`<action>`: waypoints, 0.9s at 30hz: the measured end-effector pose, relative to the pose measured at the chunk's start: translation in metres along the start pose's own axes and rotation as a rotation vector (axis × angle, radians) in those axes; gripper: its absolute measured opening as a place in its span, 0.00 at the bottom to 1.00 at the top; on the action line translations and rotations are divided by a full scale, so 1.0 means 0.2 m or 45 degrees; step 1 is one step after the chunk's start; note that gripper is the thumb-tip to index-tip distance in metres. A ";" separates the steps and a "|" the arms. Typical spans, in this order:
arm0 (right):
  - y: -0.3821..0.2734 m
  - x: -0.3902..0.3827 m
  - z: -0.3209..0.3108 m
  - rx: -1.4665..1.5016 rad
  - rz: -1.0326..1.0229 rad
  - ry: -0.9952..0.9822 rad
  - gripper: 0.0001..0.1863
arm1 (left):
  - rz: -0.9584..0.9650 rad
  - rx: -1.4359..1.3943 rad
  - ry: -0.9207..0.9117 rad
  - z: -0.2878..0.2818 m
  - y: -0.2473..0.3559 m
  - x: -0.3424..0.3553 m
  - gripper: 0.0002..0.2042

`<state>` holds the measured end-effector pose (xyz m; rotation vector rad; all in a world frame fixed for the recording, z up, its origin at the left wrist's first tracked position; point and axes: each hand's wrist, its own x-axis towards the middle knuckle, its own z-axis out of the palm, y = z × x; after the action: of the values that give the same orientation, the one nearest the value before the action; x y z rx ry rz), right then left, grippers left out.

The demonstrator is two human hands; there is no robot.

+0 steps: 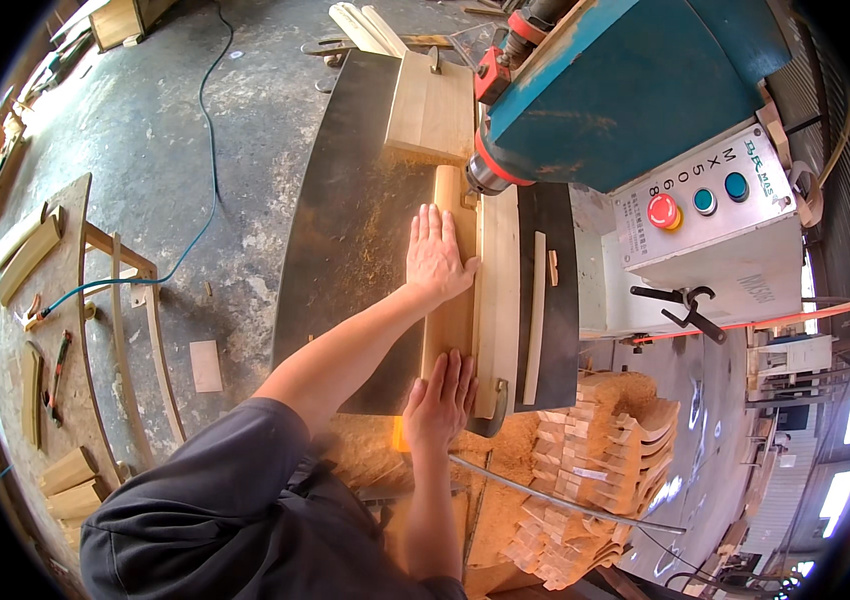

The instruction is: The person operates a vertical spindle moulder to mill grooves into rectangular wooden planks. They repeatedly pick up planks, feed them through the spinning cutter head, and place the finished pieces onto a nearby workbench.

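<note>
A long, smooth wooden workpiece (452, 318) lies on the dark machine table along a pale wooden fence (497, 300). My left hand (433, 255) rests flat on it near the far end, fingers stretched forward and thumb to the right. My right hand (439, 402) lies over the near end with its fingers extended. Neither hand is wrapped round the wood. Just beyond my left fingertips, the machine's chuck (486, 174) with a small bit stands at the workpiece's far end, by a notch. Whether the bit is turning I cannot tell.
A wooden block (433, 105) is clamped at the table's (345, 200) far end. The teal machine head (635, 90) overhangs the right, above a control panel (705, 195) with a red button. Stacked curved wooden parts (595, 460) stand lower right; a workbench (65, 290) is left.
</note>
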<state>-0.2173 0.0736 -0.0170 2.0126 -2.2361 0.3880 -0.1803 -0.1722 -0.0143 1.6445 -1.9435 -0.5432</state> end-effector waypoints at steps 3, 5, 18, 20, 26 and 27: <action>-0.01 0.02 0.00 0.002 -0.011 -0.006 0.28 | -0.005 -0.013 0.015 0.00 -0.01 0.02 0.49; 0.00 0.03 0.00 0.002 -0.008 -0.005 0.28 | -0.007 -0.018 0.011 0.00 -0.01 0.03 0.49; -0.01 0.07 0.01 0.043 0.014 0.008 0.30 | -0.013 -0.001 0.003 0.00 -0.01 0.07 0.49; -0.01 0.08 0.01 0.043 0.008 0.021 0.30 | -0.011 0.009 -0.014 -0.01 -0.01 0.08 0.49; -0.01 0.09 0.01 0.035 -0.008 0.032 0.30 | -0.011 0.018 -0.030 -0.01 0.00 0.08 0.49; -0.01 0.09 0.01 0.039 -0.008 0.033 0.30 | -0.016 0.018 -0.030 -0.01 0.00 0.09 0.49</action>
<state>-0.2175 0.0556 -0.0151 2.0170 -2.2216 0.4479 -0.1803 -0.1892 -0.0099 1.6674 -1.9594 -0.5569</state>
